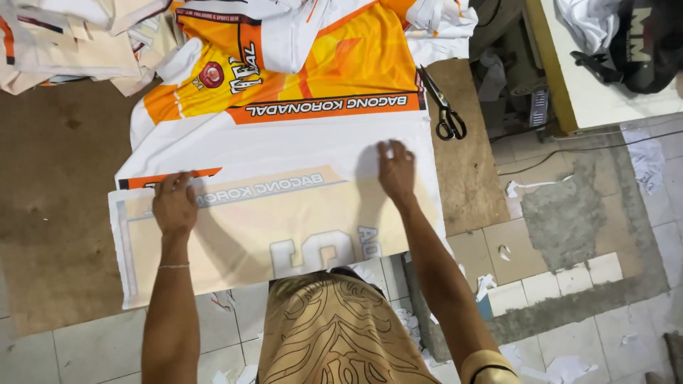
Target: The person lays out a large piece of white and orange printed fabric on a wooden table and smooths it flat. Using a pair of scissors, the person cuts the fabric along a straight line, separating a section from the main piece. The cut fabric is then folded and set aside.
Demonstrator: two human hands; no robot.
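Observation:
A white and orange printed sports-jersey cloth (299, 142) lies flat on a brown worktable (57, 213). Over its near part rests a pale sheet of printed transfer paper (249, 235), its print showing faintly in reverse. My left hand (174, 203) presses flat on the paper's upper left edge. My right hand (396, 171) lies flat with fingers spread near the paper's upper right corner, touching cloth and paper. Neither hand holds anything.
Black scissors (442, 107) lie on the table right of the cloth. More folded cloth and paper pieces (71, 43) are piled at the back left. A sewing-machine table (597, 92) stands at the upper right. Paper scraps (562, 366) litter the tiled floor.

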